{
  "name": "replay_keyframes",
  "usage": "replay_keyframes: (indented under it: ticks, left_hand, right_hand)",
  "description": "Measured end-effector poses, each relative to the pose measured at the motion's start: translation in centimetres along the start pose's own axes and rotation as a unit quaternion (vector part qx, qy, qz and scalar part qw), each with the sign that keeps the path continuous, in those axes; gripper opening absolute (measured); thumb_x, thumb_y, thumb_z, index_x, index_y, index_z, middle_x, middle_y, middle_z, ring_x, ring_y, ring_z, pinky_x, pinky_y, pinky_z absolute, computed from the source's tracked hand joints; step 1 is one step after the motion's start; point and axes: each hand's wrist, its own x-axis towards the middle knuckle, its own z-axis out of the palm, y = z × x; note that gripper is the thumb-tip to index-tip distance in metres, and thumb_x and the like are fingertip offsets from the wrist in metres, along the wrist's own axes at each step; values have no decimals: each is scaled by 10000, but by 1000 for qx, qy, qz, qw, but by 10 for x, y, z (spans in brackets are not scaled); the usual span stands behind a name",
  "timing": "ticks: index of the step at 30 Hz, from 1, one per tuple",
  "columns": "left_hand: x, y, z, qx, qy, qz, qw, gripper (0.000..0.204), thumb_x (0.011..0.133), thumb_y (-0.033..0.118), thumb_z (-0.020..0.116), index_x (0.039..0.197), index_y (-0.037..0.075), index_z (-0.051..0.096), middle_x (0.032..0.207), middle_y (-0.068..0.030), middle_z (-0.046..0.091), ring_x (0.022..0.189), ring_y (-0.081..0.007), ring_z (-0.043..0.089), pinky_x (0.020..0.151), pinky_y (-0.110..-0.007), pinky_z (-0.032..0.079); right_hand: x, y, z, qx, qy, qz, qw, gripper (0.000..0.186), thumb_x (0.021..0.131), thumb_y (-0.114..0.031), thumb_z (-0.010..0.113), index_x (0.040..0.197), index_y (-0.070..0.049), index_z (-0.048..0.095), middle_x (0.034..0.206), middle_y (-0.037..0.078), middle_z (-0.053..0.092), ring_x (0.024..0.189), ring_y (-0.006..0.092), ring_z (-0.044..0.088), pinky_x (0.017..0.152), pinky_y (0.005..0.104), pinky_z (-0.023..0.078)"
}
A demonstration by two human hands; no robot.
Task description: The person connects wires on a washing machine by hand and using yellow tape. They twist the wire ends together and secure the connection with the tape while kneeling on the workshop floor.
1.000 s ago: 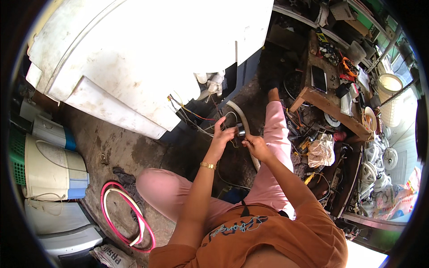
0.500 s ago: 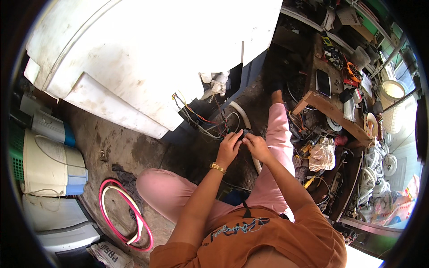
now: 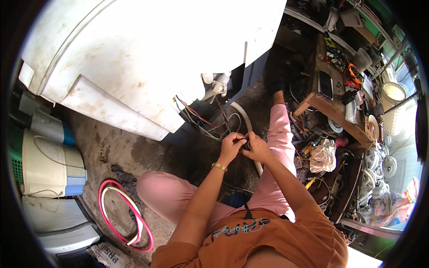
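Note:
My left hand (image 3: 231, 148), with a gold-coloured band at the wrist, is closed in a pinch. My right hand (image 3: 257, 147) is closed beside it, fingertips almost meeting the left's. A small dark thing between the fingers is mostly hidden; I cannot tell its kind. Just beyond my hands, a bundle of thin coloured wires (image 3: 196, 118) hangs out of the underside of a large white appliance body (image 3: 134, 76), tilted over. White pipe fittings (image 3: 220, 84) show in its opening. A pale hose (image 3: 243, 114) curves down behind my right hand.
On the right stands a wooden bench (image 3: 335, 117) with a phone (image 3: 325, 85) and tools; cluttered parts and a crumpled pale bag (image 3: 322, 156) lie below it. A pink and white hose coil (image 3: 103, 210) lies on the floor at left, near cream and blue machine casings (image 3: 44, 165).
My fingers have shifted: the left has curled into a tighter pinch and the right has turned more upright. The dark piece that showed between them is now mostly covered.

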Motion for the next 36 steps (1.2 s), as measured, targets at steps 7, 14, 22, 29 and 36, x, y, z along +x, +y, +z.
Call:
replay_keyframes:
  ticks: [7,14,22,29,36]
  left_hand:
    - [10,2,33,35,-92,-51,994,55,878,33,616,838,25,580,808,-30,626,734,-78,555,649,-239,445]
    - [28,-15,36,92,-41,-77,992,445,886,418,588,772,-11,592,686,-155,607,635,-247,602,601,-368,443]
    - [33,-15,65,180,80,-28,980,476,906,432,534,678,29,642,641,-176,621,607,-393,587,611,-445,455]
    - [25,-73,22,260,81,-78,959,396,936,407,528,834,36,622,631,-119,590,580,-281,570,624,-414,453]
    - [33,-49,20,-22,-15,84,996,500,930,204,594,1305,67,292,802,-50,475,639,-125,474,600,-281,424]
  right_hand:
    - [-20,21,-19,27,-64,120,990,591,757,-404,667,1108,27,466,972,266,616,935,430,604,815,467,473]
    - [-7,8,-23,51,-149,159,975,592,799,-493,567,1007,60,602,974,294,627,964,425,606,819,464,474]
    - [-25,-14,-24,-24,-86,177,980,570,815,-495,548,1063,11,634,950,243,655,903,383,639,792,455,491]
    - [-39,-85,-56,281,-161,-17,946,532,814,-278,669,1253,-14,528,1181,171,584,1113,286,554,945,390,436]
    - [27,59,-17,482,-130,275,822,269,919,-376,566,942,-107,559,770,-3,525,572,92,483,478,225,396]
